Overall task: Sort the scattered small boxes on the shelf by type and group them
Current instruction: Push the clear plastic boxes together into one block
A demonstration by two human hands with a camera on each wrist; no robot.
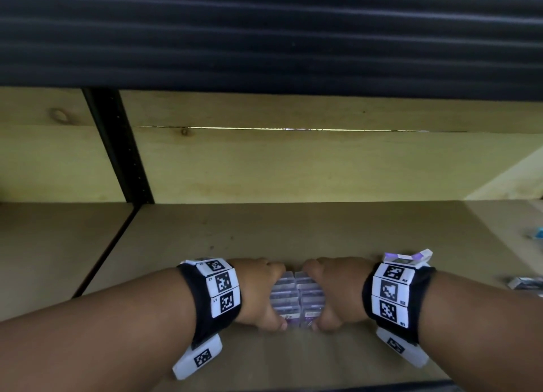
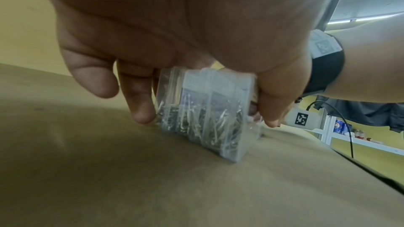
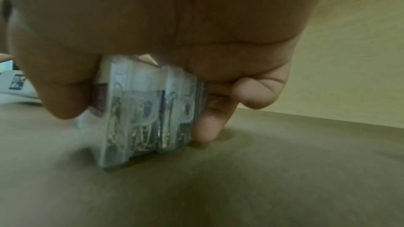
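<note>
We are gathering the clear boxes [image 1: 297,299] mid-shelf.

Our left hand [image 1: 258,293] and right hand [image 1: 338,291] are clasping the upright cluster from either side on the shelf board [image 1: 323,230], fingers curled round it.

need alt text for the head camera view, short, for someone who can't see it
Two hands, left hand and right hand, press a block of clear plastic boxes together between them on a brown shelf. Both wrists wear black bands with square black-and-white markers. A few other small boxes lie at the shelf's far right edge.
</note>
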